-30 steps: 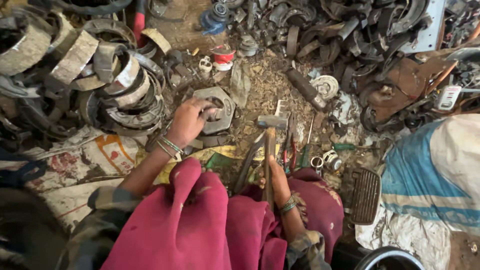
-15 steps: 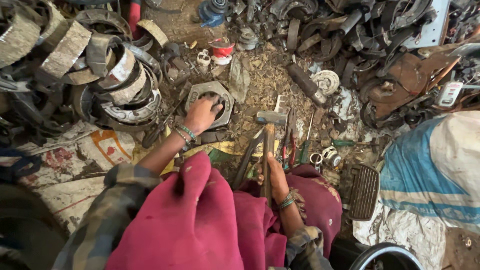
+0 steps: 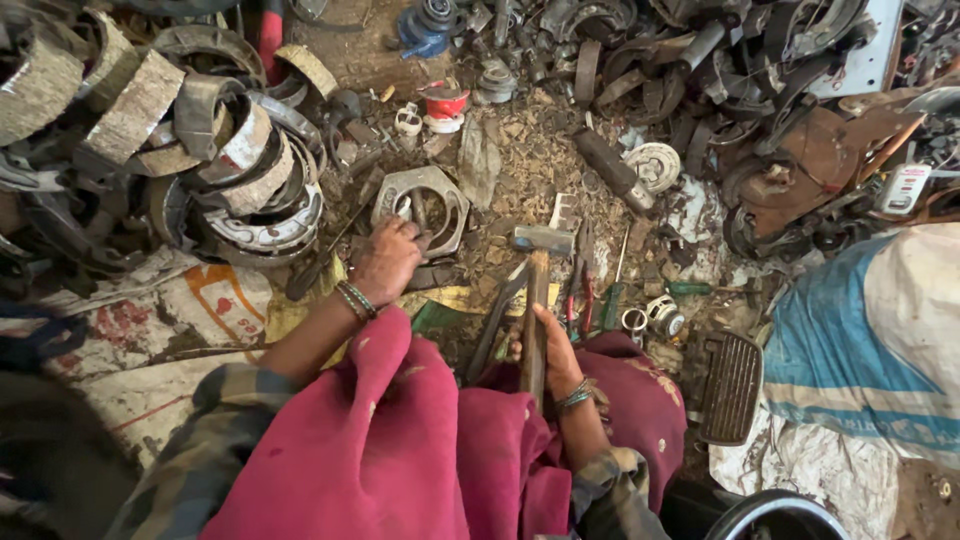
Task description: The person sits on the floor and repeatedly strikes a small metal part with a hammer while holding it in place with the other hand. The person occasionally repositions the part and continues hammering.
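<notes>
Gripping the wooden handle of a steel-headed hammer [image 3: 537,300], the right hand [image 3: 553,352] is closed around the shaft low down, near the person's lap. The hammer's long axis runs almost straight up the picture, away from the body, tilted only slightly; its grey block head sits at the far end, lying crosswise to the handle, just above the littered ground. The left hand [image 3: 386,262], bangles at the wrist, reaches forward and rests on the near edge of a grey hexagonal metal housing with a round opening [image 3: 421,205]. Its fingers curl over the rim and over a dark piece at the housing's near side, so the hand is closed on the part, though exactly what the fingertips pinch cannot be made out. The housing lies flat on the dirt, to the left of the hammer head and a little farther from the body, close by but apart from it.

A pile of curved brake shoes with pale lining strips [image 3: 190,150] fills the left side. A few slim hand tools with red and green grips [image 3: 590,290] lie just right of the hammer handle. A magenta cloth [image 3: 400,450] covers the knees, and a blue and white woven sack [image 3: 870,340] lies at the right.
</notes>
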